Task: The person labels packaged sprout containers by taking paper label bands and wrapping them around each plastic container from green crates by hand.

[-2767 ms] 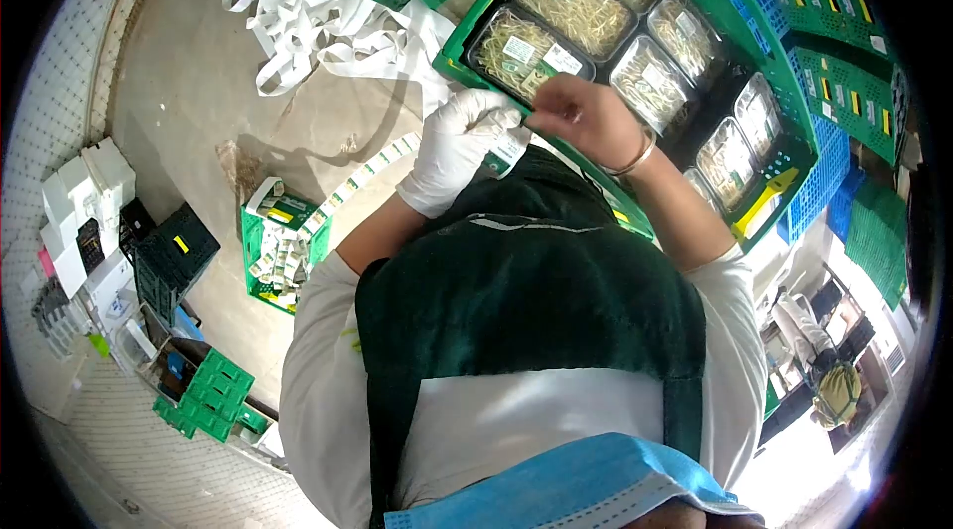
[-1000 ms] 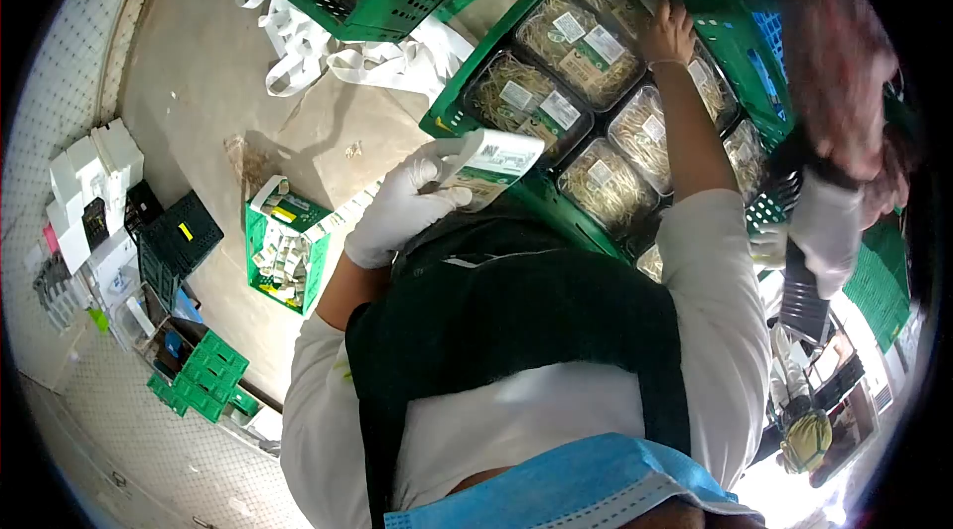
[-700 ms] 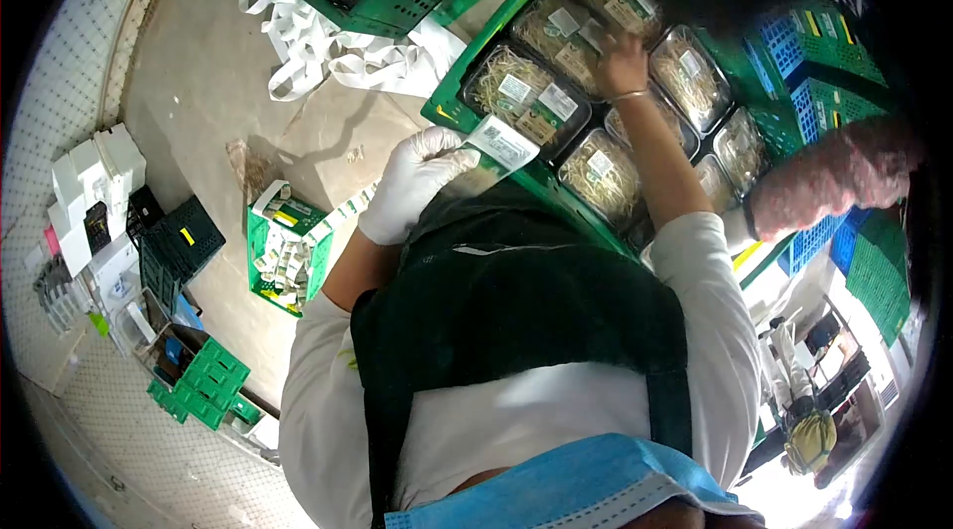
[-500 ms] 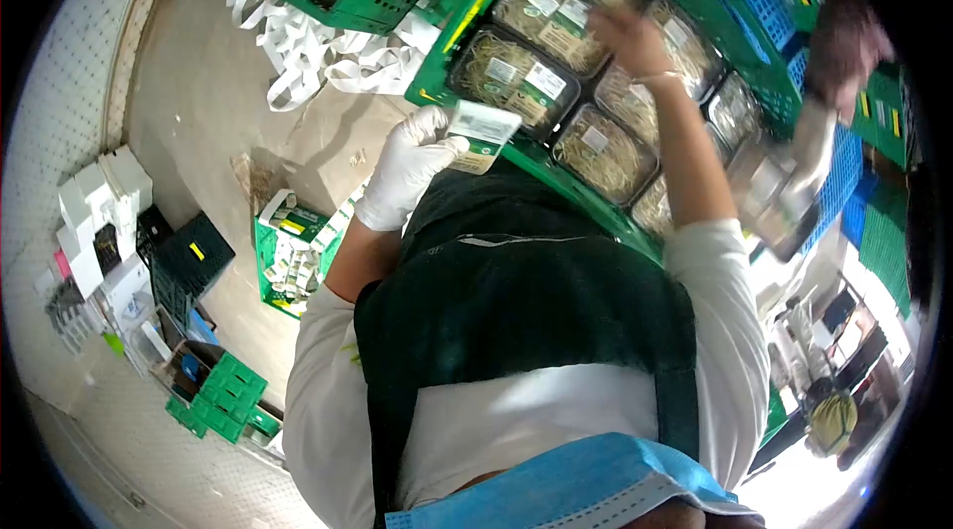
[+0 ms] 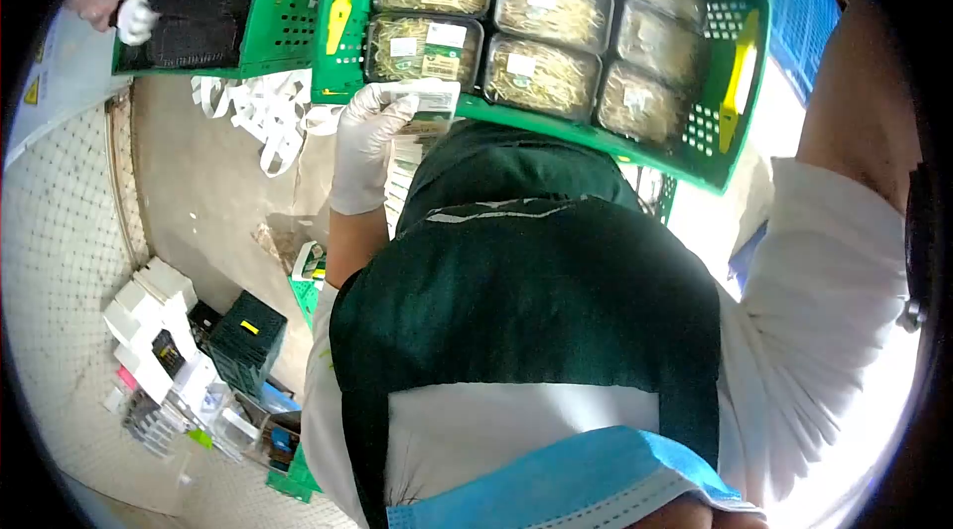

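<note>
My left hand (image 5: 369,137), in a white glove, is closed around a small stack of green-and-white printed labels (image 5: 433,95), held at the near edge of a green crate (image 5: 685,175). Inside the crate stand rows of black trays of bean sprouts (image 5: 542,77) under clear film. Those in the left column, such as the nearest bean sprout tray (image 5: 422,51), carry a green-and-beige label beside a small white sticker. The middle and right columns show only the small white sticker. My right arm (image 5: 859,107) reaches up at the far right, and its hand is out of sight.
A second green crate (image 5: 248,58) with black trays adjoins on the left, where another person's gloved hand (image 5: 136,18) reaches in. White strapping (image 5: 273,122) lies on the floor. White boxes (image 5: 149,316) and a dark crate (image 5: 246,335) stand lower left. Blue crates (image 5: 779,18) are upper right.
The view has turned, so the crate now appears more level. My right hand has left the trays and gone out of view to the right. My left hand keeps the labels.
</note>
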